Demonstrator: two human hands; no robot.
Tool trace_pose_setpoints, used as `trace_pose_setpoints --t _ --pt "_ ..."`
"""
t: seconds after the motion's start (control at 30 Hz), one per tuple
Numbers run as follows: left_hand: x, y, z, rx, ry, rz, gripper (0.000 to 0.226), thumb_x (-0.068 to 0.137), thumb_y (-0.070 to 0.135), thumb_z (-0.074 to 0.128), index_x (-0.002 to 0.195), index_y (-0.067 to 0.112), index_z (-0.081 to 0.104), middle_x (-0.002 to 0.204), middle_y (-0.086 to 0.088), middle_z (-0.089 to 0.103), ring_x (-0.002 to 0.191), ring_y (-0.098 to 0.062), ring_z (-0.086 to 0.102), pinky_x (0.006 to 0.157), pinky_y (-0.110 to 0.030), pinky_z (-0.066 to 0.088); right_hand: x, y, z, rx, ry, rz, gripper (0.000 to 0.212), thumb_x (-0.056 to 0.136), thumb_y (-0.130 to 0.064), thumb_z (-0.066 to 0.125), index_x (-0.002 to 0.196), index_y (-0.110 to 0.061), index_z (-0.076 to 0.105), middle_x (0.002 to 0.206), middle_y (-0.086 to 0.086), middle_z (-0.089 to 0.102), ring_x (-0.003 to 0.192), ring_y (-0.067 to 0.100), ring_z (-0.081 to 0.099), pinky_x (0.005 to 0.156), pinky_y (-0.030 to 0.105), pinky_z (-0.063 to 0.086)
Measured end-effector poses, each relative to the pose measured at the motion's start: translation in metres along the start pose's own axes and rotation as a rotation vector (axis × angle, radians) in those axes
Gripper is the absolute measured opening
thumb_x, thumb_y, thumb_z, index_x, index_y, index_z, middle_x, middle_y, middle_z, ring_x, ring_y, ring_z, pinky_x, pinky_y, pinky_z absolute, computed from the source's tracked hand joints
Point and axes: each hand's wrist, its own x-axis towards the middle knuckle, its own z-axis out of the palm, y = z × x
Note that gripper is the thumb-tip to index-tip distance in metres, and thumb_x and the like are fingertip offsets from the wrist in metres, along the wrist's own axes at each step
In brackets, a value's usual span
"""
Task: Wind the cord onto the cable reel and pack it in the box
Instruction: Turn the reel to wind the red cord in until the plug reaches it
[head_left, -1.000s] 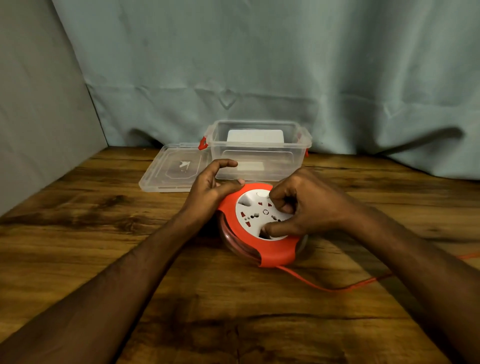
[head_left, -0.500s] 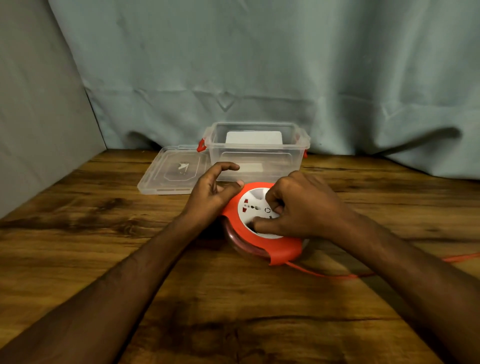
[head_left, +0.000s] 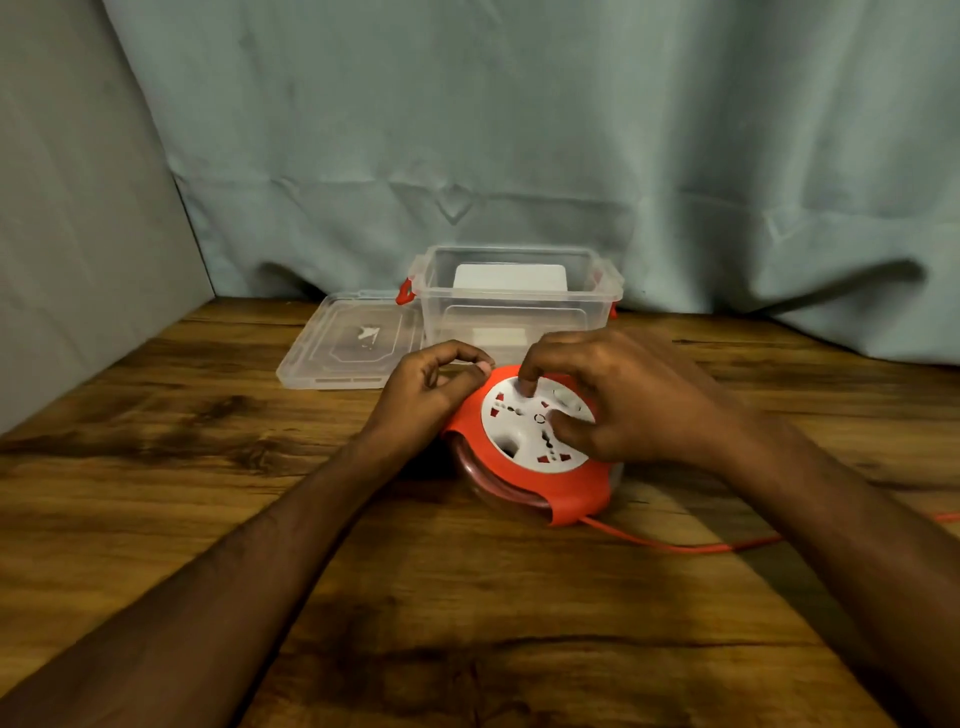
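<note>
Both hands on round red-and-white plastic cable reel (head_left: 530, 447).
I see left hand (head_left: 426, 395) curled, steadying its rim; right hand (head_left: 608, 395) fingertips (head_left: 527, 387) pressing white face.

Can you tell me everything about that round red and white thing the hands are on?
It is a cable reel, round and plastic-looking, lying flat on the wooden table. Its red casing frames a white face with sockets, and coils of cord show through a clear side. A red cord trails from its near edge toward the right. The left hand holds its left rim; the right hand has fingertips on the white face. The clear box stands just behind it.
</note>
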Motion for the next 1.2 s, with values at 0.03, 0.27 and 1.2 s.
trace_pose_setpoints --t 0.03,0.27,1.2 --pt "0.000 0.000 0.000 0.006 0.003 0.007 0.013 0.102 0.019 0.064 0.109 0.016 0.075 0.102 -0.002 0.079 0.088 -0.022 0.078 0.071 -0.034 0.065 0.000 0.002 0.001 0.028 -0.078 0.035 0.042 0.080 -0.035 0.080 0.119 -0.042 0.066 0.078 -0.030 0.055 0.066 -0.007 0.046 0.057 0.020 0.032" --pt "0.001 -0.003 0.000 0.001 -0.004 0.001 0.013 0.101 0.023 0.066 0.108 0.021 0.076 0.101 0.002 0.080 0.087 -0.022 0.079 0.074 -0.038 0.067 -0.002 0.022 0.008 0.419 -0.199 0.081 0.068 0.071 -0.017 0.085 0.121 -0.043 0.047 0.113 -0.037 0.067 0.071 -0.003 0.062 0.057 0.020 0.045" --pt "0.001 -0.001 -0.002 -0.057 -0.032 0.006 0.023 0.100 0.021 0.067 0.123 0.022 0.064 0.083 -0.024 0.078 0.075 -0.039 0.078 0.063 -0.043 0.064 -0.002 -0.003 0.016 0.139 -0.076 0.156 0.060 0.058 -0.068 0.076 0.054 -0.019 0.041 0.050 -0.008 0.045 0.051 0.005 0.038 0.054 0.029 0.030"
